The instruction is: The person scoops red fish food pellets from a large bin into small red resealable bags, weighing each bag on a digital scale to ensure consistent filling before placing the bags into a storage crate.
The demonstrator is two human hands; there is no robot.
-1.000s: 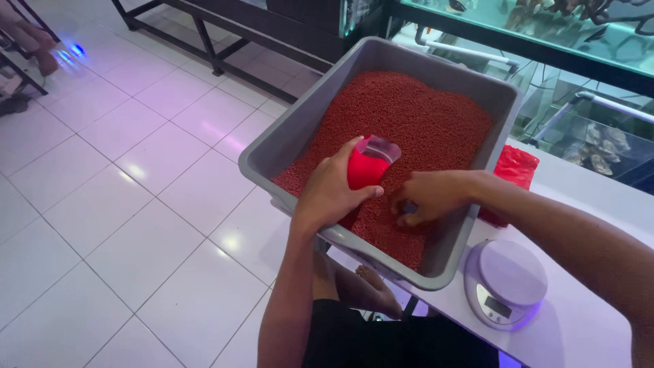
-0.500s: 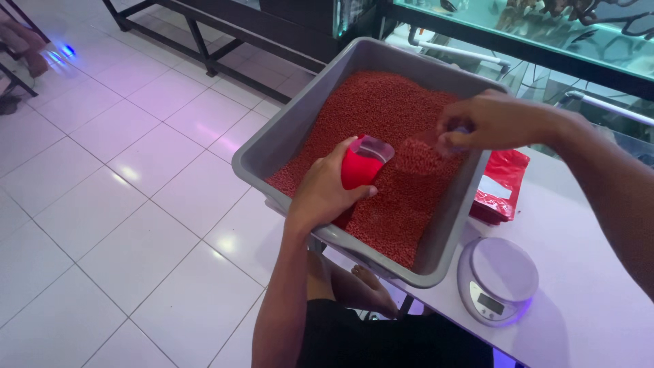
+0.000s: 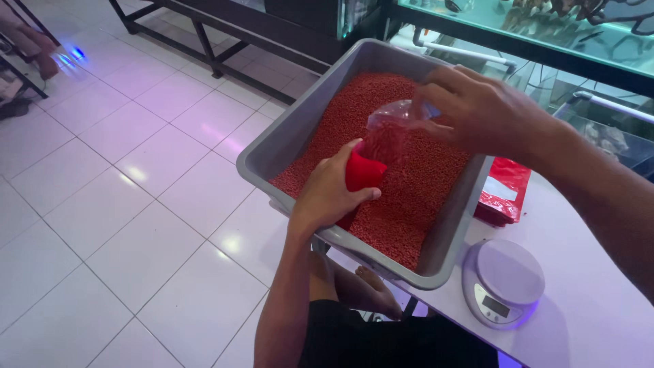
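Over the grey tub (image 3: pixel 272 153) of red pellets (image 3: pixel 415 197), our left hand (image 3: pixel 330 194) grips the red pouch (image 3: pixel 361 172) while our right hand (image 3: pixel 477 112) pinches its clear top (image 3: pixel 388 126) open; it looks partly filled, with weighing undone on the scale (image 3: pixel 503 283).

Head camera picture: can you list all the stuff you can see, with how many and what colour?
tub: one, grey, on the table edge, over the floor
pellets: a great many, red, filling the tub
pouch: one, red with a clear top, held over the pellets
scale: one, white and round, on the table right of the tub
flat packets: a small stack, red, on the table behind the scale
table: one, white, at the right
fish tank: one, greenish water, at the back
floor tiles: many, white, at the left
left hand: one, grip around the pouch's red bottom
right hand: one, fingers at the pouch's clear top
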